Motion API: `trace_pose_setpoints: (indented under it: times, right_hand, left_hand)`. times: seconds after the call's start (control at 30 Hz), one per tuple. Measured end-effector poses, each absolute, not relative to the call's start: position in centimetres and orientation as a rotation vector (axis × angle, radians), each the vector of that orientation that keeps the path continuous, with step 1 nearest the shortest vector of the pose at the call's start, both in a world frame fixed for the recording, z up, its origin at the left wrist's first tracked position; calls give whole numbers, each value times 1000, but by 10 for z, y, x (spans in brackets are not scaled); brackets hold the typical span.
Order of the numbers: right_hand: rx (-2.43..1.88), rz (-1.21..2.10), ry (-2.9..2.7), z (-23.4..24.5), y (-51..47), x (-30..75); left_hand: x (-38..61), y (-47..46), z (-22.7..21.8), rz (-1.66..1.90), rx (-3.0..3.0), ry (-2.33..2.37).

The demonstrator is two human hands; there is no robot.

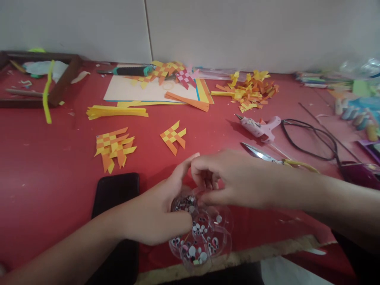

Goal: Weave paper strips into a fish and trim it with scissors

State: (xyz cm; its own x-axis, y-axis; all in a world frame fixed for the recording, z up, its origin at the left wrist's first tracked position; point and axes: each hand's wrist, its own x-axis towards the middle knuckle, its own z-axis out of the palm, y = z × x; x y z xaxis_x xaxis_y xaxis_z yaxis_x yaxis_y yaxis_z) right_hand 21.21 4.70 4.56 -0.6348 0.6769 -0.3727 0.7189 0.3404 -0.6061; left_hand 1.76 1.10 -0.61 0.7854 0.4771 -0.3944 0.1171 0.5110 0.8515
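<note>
A clear plastic flower-shaped case point(197, 241) with several round compartments holds googly eyes of different sizes. My left hand point(160, 213) wraps around its left side, thumb over the top and index finger stretched along the far side. At the far rim, my right hand point(228, 178) curls its fingers, its thumb against the case and its index fingertip by my left index finger; what lies between the fingertips is partly hidden. Beyond my hands lie a small woven paper fish point(172, 137) and overlapping orange and yellow woven fish point(114, 147).
A black phone point(115, 198) lies partly under my left forearm. To the right are scissors point(261, 153) and a pink glue gun point(258, 127) with its cord. Farther back are paper strips point(117, 111), a scrap pile point(249, 93), a cutter point(130, 71) and a wooden tray point(65, 79).
</note>
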Motion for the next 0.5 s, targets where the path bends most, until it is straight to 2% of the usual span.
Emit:
trace_pose_setpoints:
  times: [0.5]
  right_hand:
    - [1384, -1165, 2696, 47, 48, 227]
  left_hand:
    - [21, 13, -7, 216, 983, 755]
